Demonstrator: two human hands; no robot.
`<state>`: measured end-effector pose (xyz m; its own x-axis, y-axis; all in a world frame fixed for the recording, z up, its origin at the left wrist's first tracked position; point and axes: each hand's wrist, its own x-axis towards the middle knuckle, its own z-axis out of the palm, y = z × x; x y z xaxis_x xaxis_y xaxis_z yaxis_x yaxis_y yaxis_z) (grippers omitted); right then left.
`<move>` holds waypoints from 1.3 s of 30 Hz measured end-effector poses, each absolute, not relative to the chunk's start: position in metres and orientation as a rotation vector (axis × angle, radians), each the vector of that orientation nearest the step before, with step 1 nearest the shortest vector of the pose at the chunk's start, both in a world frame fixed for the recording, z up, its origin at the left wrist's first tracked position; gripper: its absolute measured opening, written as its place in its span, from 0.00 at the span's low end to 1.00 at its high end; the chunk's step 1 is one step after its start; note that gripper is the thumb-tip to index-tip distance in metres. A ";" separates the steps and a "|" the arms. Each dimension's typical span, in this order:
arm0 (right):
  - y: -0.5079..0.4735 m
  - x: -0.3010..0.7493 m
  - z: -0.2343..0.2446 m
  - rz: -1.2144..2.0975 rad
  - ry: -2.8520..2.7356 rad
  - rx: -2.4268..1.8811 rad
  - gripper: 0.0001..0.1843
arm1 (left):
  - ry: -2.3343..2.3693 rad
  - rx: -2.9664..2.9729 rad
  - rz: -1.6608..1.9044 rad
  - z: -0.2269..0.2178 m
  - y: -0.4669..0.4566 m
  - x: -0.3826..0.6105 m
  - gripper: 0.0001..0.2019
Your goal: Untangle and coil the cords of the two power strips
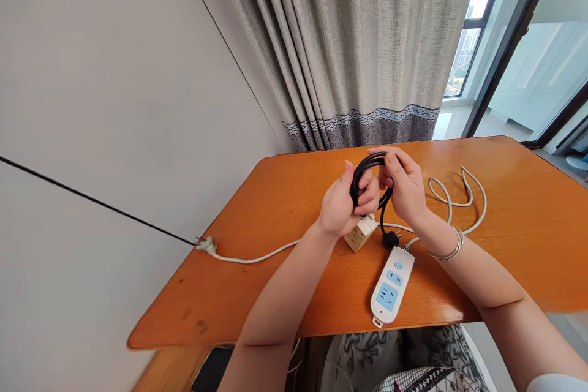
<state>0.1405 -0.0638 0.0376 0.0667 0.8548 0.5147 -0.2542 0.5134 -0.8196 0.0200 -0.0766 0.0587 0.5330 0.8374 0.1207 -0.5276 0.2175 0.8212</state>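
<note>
Above the middle of the orange wooden table [514, 220], my left hand [342, 205] is wrapped round a coiled black power cable [365, 166]. My right hand [407, 187] pinches the same coil from the right side. The cable's black plug [390, 237] hangs below the hands, just over the table. A small beige cube adapter [361, 233] sits under my left hand. A white power strip [391, 285] with blue sockets lies near the front edge.
The strip's white cord [459, 202] loops across the table to the right, and its white plug [206, 245] lies at the left edge by the wall. A grey curtain [358, 43] hangs behind. A dark phone [212, 369] rests low at the left.
</note>
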 end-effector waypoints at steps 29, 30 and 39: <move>-0.061 0.156 0.050 1.322 -1.319 -0.508 0.13 | 0.393 0.984 0.912 0.059 -0.078 0.016 0.31; -0.061 0.157 0.050 1.316 -1.330 -0.512 0.13 | 0.392 0.993 0.908 0.059 -0.078 0.016 0.31; -0.060 0.158 0.050 1.181 -1.413 -0.516 0.18 | 0.462 0.842 1.062 0.061 -0.077 0.016 0.30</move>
